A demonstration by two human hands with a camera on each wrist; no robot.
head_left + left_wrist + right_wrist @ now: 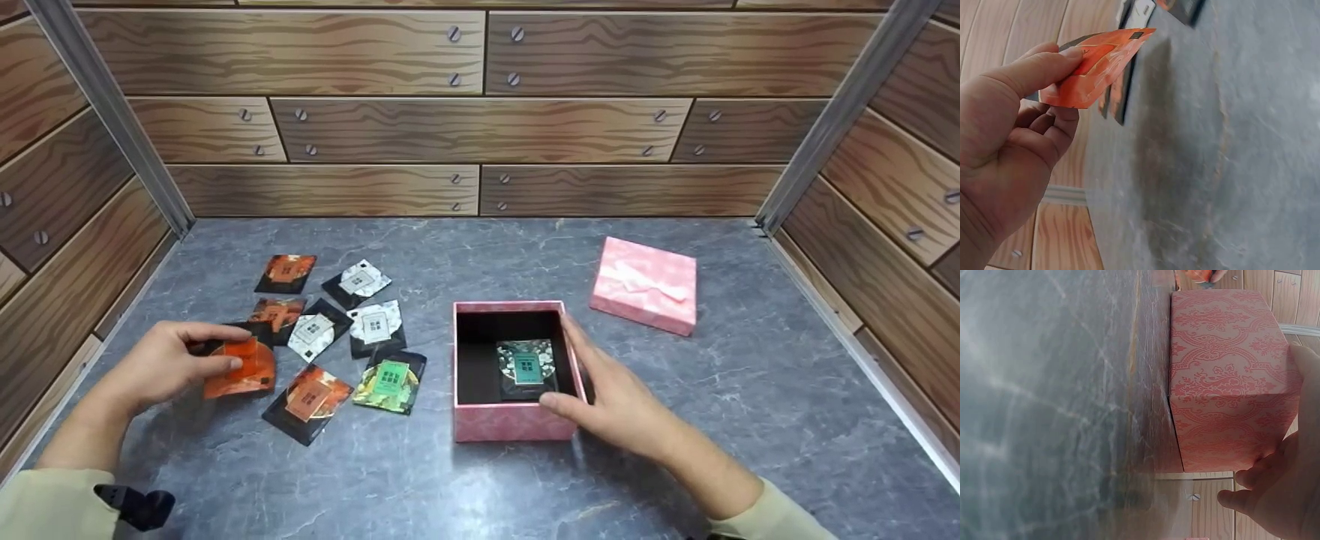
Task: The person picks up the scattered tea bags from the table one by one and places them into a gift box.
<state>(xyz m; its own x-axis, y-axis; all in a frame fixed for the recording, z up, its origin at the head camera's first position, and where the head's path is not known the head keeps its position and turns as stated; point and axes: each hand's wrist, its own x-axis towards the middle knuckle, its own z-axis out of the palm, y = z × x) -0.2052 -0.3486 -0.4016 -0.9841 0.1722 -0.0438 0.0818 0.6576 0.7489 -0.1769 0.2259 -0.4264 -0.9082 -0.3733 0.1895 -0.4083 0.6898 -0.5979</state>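
Observation:
An orange-and-black sachet (253,369) is pinched between the thumb and fingers of my left hand (169,365). In the left wrist view the sachet (1103,67) is raised over the table, slightly bent. My right hand (619,401) rests against the right side of an open pink box (514,424), its thumb at the front rim and its fingers extended along the right wall. In the right wrist view, the patterned outside of the box (1224,371) shows beside the hand. A dark sachet with a green label (527,369) lies inside the box, toward its right side.
Several sachets lie left of the box, among them a green-yellow one (390,381), an orange one (308,403) and a white-and-black one (376,328). The pink lid (645,285) with a bow rests at the back right. Wood-patterned walls (480,131) border the grey table.

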